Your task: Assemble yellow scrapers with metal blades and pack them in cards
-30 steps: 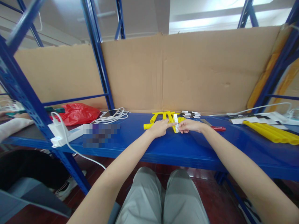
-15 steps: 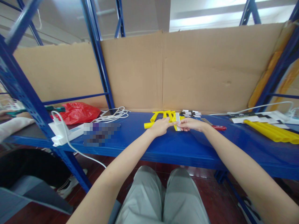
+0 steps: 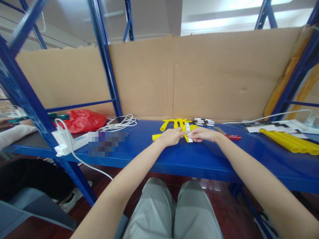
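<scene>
Head view: R hand (image 3: pixel 203 133) pinches white strip (image 3: pixel 187 127) near its lower end; L hand (image 3: pixel 171 136) fingertips touch its L edge, can't tell if gripping. Strip's btwn hands; yellow pcs (image 3: pixel 176 124) at 11 o'clock beyond, blk/wht stack (image 3: pixel 203 122) at 1, yellow tubes (image 3: pixel 286 141) at 3. Work looks mid-step: strip not yet released; stack & tubes, untouched, are prob. left. Vs 0.5 s ago, strip's top leans more twd 11; hands approx. same spot.

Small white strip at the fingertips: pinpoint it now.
In the head view, the small white strip is just right of centre, between the left grip and the right grip, beside yellow tubes.
</scene>
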The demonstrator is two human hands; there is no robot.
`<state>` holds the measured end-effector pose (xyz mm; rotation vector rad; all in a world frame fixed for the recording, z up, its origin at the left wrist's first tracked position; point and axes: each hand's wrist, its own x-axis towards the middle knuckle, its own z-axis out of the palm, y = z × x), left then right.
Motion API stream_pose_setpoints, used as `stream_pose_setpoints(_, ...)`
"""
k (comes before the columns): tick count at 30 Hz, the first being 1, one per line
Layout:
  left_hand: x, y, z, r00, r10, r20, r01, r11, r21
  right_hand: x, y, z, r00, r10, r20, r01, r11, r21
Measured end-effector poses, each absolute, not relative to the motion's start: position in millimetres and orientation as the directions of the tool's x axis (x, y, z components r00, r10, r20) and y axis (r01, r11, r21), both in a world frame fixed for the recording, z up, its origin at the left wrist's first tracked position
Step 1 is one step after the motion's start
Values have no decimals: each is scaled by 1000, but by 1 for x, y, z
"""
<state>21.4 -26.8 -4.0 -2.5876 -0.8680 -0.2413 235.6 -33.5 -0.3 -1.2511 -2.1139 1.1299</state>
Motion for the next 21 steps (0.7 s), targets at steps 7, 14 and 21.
stream_pose_setpoints(7, 22, -25, -8, 792, 532, 299, 609, -728, -316, 233, -35, 0, -452, 889, -72, 532, 204, -822)
stream_pose_setpoints(14, 21, -22, -8, 778, 550, 304, 626, -719, -301, 230, -32, -4, -435, 897, -81, 473, 151, -868)
stream_pose_setpoints(21, 23, -26, -7, 784, 545, 296, 619, -723, -308, 234, -29, -5, -296, 955, 21, 306, 116, -945)
